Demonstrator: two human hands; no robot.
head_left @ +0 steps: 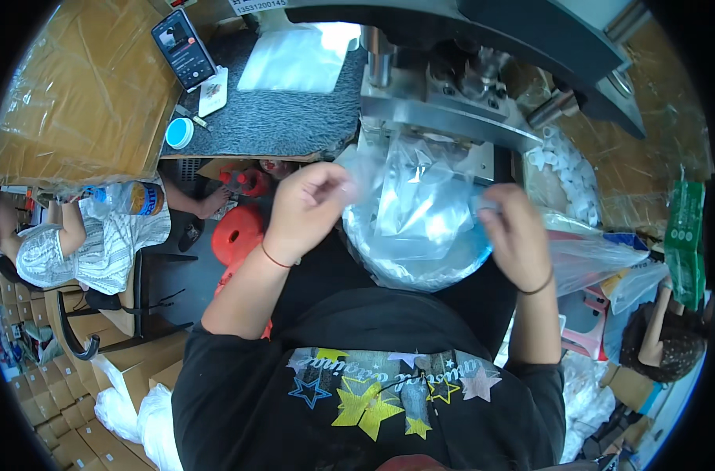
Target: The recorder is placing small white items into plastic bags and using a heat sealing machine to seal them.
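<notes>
My left hand (309, 206) is closed, thumb and fingers drawn together. Its fingertips are blurred beside a hazy, see-through patch, so what they pinch cannot be made out. My right hand (517, 234) is bent in with fingers curled, close to the bluish right edge of the plastic; its fingertips are smeared too. Between the hands, clear plastic bags (420, 208) lie loosely stacked on a round, plastic-covered surface (408, 271) over my lap. The far end of the stack reaches the metal press (451, 118) with its upright posts.
A phone (183, 51) leans on the dark-topped table near a blue-lidded tub (179, 133) and flat clear bags (298, 59). A carton (82, 86) stands left; white plastic pieces (565, 173) lie right. A red stool (238, 235) is below. Other people sit at both sides.
</notes>
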